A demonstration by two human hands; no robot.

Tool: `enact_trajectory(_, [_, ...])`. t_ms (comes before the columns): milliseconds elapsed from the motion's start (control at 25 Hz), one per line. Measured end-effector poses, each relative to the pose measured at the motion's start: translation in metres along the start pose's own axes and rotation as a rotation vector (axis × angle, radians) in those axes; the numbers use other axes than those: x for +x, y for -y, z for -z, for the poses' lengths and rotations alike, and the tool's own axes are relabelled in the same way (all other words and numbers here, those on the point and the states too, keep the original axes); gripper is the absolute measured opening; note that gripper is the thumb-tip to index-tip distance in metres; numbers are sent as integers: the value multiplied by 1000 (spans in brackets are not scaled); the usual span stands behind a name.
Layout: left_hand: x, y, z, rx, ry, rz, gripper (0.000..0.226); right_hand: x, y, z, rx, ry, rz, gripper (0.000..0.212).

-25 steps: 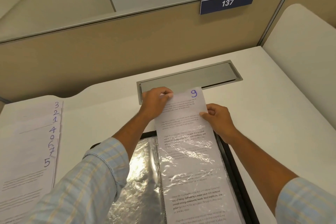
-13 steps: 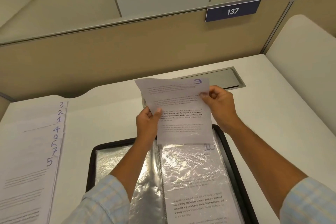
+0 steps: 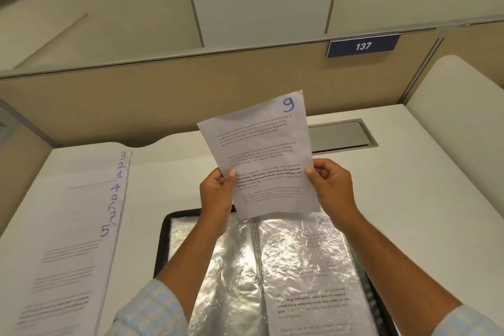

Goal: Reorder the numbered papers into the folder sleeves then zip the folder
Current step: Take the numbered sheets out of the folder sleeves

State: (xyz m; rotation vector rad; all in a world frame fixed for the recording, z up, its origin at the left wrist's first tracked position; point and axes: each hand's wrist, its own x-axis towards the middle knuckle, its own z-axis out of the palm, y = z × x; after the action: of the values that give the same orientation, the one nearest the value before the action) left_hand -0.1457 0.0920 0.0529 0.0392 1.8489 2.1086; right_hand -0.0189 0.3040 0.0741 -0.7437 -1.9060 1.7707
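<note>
I hold a printed sheet marked 9 (image 3: 261, 153) up in the air above the open folder. My left hand (image 3: 218, 191) pinches its lower left edge and my right hand (image 3: 330, 185) pinches its right edge. The black-rimmed folder (image 3: 163, 243) lies open on the desk below, its shiny plastic sleeves (image 3: 231, 267) spread flat. The right sleeve holds another printed page (image 3: 313, 300). A fanned stack of numbered papers (image 3: 76, 226) lies at the left, showing 3, 2, 1, 4, 7 and 5 among its numbers.
A grey metal cable hatch (image 3: 341, 136) is set into the white desk behind the sheet. A beige partition with a blue "137" sign (image 3: 362, 46) closes the back. A white panel (image 3: 461, 123) stands at the right.
The sheet marked 9 came out of the right sleeve and rose clear of the folder. Both hands lifted with it and it now tilts upright.
</note>
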Motion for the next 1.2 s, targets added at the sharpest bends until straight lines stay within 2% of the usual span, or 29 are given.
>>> enact_trajectory(160, [-22, -5, 41, 32, -59, 24, 15, -38, -7, -25, -32, 11, -70, 8])
enact_trajectory(280, [-41, -9, 77, 88, -79, 61, 17, -67, -16, -48, -90, -15, -125, 3])
enact_trajectory(400, [-61, -7, 120, 158, -106, 101, 18, -101, -25, -81, -117, -5, -176, 6])
enact_trajectory(600, [-86, -2, 204, 267, -162, 180, 18, -154, -40, -146, -95, 96, -267, 15])
enact_trajectory(800, [-109, -2, 293, 327, -277, 215, 20, -198, -48, -218, -193, 204, -316, 19])
enact_trajectory(1200, [-127, 5, 444, 552, -458, 259, 19, -252, -56, -347, -239, 387, -452, 8])
